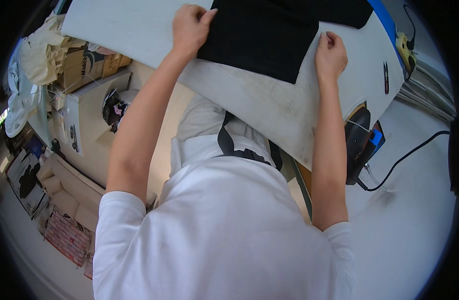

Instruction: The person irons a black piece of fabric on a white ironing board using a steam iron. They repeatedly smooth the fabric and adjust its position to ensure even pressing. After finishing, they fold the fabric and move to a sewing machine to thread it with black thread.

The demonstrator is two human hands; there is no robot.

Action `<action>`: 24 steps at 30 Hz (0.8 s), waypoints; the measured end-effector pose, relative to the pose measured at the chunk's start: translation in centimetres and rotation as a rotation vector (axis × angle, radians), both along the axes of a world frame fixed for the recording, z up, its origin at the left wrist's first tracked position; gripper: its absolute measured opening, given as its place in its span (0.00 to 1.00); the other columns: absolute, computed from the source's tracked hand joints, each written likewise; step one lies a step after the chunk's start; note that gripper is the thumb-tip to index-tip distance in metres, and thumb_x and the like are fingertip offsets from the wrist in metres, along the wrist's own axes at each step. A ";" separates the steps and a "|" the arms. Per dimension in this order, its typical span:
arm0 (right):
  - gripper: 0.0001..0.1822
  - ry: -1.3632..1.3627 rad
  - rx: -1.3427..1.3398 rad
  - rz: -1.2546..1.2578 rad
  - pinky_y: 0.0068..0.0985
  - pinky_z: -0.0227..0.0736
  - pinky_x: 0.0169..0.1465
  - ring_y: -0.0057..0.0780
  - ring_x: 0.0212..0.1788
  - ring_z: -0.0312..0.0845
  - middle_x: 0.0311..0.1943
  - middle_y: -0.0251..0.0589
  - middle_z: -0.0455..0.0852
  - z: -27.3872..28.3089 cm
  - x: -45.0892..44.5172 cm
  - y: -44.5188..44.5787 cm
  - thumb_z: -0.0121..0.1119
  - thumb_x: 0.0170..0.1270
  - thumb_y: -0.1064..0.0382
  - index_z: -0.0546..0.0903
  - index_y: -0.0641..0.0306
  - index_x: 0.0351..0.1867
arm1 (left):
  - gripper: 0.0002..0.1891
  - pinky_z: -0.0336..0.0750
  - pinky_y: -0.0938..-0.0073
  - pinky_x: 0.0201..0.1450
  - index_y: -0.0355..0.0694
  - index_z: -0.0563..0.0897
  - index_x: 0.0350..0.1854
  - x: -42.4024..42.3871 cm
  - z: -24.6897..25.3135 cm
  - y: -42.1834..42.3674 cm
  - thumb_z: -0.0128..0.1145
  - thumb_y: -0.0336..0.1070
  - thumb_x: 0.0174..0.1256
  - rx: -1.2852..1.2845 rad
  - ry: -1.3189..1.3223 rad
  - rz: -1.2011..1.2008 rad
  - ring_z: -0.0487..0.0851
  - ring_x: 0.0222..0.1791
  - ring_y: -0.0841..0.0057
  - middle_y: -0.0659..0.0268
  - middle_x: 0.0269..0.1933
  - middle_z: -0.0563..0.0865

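Observation:
A black cloth garment (259, 41) lies flat on the white tabletop (252, 88), and its upper part runs out of view at the top. My left hand (192, 30) is at the garment's left edge with its fingers curled. The left thumb tip overlaps the cloth; whether the fingers pinch it is hidden. Just off the right edge, below a black flap (345, 15) that looks like a sleeve, is my right hand (330, 54). Its fingers are curled in, with nothing visible in them and a strip of white table between it and the cloth.
Dark-handled thread snips (386, 77) lie on the table's right side. By my right forearm a black electric iron (359, 138) stands at the edge, its cord trailing. A yellowish power strip (405, 52) is at the far right. Leftward are a cardboard box (81, 67) and a sofa (72, 191).

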State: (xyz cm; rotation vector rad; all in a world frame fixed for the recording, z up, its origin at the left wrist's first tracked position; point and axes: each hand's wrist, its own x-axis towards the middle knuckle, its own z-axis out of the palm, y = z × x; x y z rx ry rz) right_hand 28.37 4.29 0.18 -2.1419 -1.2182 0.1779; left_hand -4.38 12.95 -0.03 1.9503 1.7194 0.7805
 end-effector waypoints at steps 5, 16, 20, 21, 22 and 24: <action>0.15 0.255 -0.183 -0.007 0.33 0.80 0.43 0.36 0.35 0.88 0.31 0.41 0.92 3.9 -3.9 -8.7 0.64 0.72 0.52 0.89 0.62 0.41 | 0.16 0.78 0.59 0.47 0.32 0.89 0.35 -4.6 2.7 -6.7 0.70 0.44 0.66 -0.251 -0.017 0.209 0.84 0.41 0.54 0.52 0.40 0.86; 0.20 0.337 -0.409 -0.095 0.31 0.78 0.38 0.32 0.28 0.85 0.24 0.38 0.90 2.8 -5.8 -9.3 0.72 0.65 0.45 0.90 0.63 0.33 | 0.15 0.71 0.56 0.59 0.37 0.90 0.30 -3.0 1.2 -8.2 0.73 0.46 0.63 -0.193 0.137 0.111 0.78 0.52 0.57 0.57 0.47 0.84; 0.20 0.349 -0.304 -0.124 0.25 0.71 0.33 0.19 0.23 0.74 0.19 0.31 0.84 2.2 -4.6 -10.1 0.73 0.67 0.47 0.88 0.64 0.32 | 0.13 0.69 0.57 0.57 0.38 0.85 0.29 -1.9 1.4 -9.0 0.72 0.42 0.64 -0.062 0.080 0.063 0.78 0.52 0.58 0.58 0.46 0.83; 0.20 0.320 -0.342 -0.104 0.28 0.73 0.34 0.24 0.25 0.77 0.21 0.33 0.86 2.4 -4.6 -10.2 0.72 0.66 0.46 0.88 0.63 0.32 | 0.13 0.69 0.57 0.56 0.38 0.84 0.29 -1.7 1.2 -9.6 0.71 0.41 0.64 -0.024 0.081 0.035 0.77 0.52 0.57 0.58 0.46 0.82; 0.19 0.290 -0.380 -0.084 0.31 0.75 0.36 0.30 0.27 0.81 0.22 0.36 0.87 2.9 -4.7 -10.1 0.72 0.66 0.46 0.88 0.62 0.32 | 0.12 0.69 0.58 0.55 0.39 0.82 0.29 -1.6 1.0 -10.0 0.71 0.39 0.65 0.015 0.081 0.007 0.77 0.52 0.57 0.59 0.46 0.82; 0.19 0.244 -0.420 -0.060 0.34 0.77 0.38 0.36 0.29 0.85 0.24 0.38 0.89 3.1 -4.8 -10.1 0.70 0.66 0.45 0.88 0.60 0.32 | 0.10 0.68 0.58 0.53 0.39 0.82 0.31 -1.4 0.6 -10.4 0.69 0.37 0.65 0.130 0.166 -0.030 0.77 0.51 0.58 0.59 0.45 0.82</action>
